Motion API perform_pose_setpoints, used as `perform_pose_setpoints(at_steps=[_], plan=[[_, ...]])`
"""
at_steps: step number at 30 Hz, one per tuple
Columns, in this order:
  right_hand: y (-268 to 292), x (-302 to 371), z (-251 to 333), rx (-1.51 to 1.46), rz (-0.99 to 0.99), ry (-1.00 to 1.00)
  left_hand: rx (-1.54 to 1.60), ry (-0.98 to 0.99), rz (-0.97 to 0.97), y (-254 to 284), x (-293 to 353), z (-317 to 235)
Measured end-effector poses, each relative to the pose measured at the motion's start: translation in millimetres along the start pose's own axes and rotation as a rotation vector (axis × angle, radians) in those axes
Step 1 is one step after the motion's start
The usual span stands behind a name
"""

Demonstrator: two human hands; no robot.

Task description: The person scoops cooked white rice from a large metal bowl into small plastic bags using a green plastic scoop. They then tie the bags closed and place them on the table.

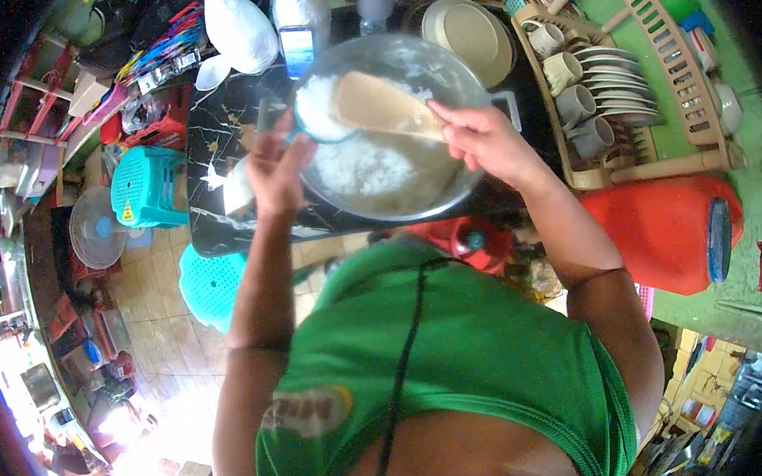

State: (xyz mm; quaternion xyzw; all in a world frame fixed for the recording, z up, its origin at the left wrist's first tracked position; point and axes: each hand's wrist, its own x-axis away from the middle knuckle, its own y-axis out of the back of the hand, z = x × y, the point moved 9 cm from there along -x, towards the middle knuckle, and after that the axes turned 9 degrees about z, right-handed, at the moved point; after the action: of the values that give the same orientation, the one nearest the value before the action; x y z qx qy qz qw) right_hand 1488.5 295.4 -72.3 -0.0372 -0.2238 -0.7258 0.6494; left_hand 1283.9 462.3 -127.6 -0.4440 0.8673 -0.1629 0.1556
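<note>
A wide metal bowl stands on the dark table in front of me, with loose white powder spread over its bottom. My left hand is closed on the side of a small teal-rimmed scoop heaped with white powder, over the bowl's left part. Whether that scoop is a cup or a sieve I cannot tell. My right hand grips a pale wooden spatula by its narrow end. Its broad blade points left and lies at the heap in the scoop.
White plastic bags, a phone and stacked plates stand behind the bowl. At right are a dish rack with cups and plates and a red container. Teal stools and a fan stand left of the black marbled table.
</note>
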Motion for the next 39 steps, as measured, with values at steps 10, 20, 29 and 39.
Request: perform_pose_setpoints(at_steps=[10, 20, 29, 39], plan=[[44, 21, 31, 1.134, -0.359, -0.154, 0.130, 0.150, 0.020, 20, -9, 1], [7, -62, 1, 1.699, -0.138, -0.011, -0.823, 0.115, 0.709, -20, -61, 53], [-5, -91, 22, 1.597, -0.042, 0.036, -1.303, 0.216, 0.863, -45, -60, 103], [-23, -157, 133, 1.241, -0.237, 0.638, -1.571, -0.103, 0.515, -67, 21, -17]])
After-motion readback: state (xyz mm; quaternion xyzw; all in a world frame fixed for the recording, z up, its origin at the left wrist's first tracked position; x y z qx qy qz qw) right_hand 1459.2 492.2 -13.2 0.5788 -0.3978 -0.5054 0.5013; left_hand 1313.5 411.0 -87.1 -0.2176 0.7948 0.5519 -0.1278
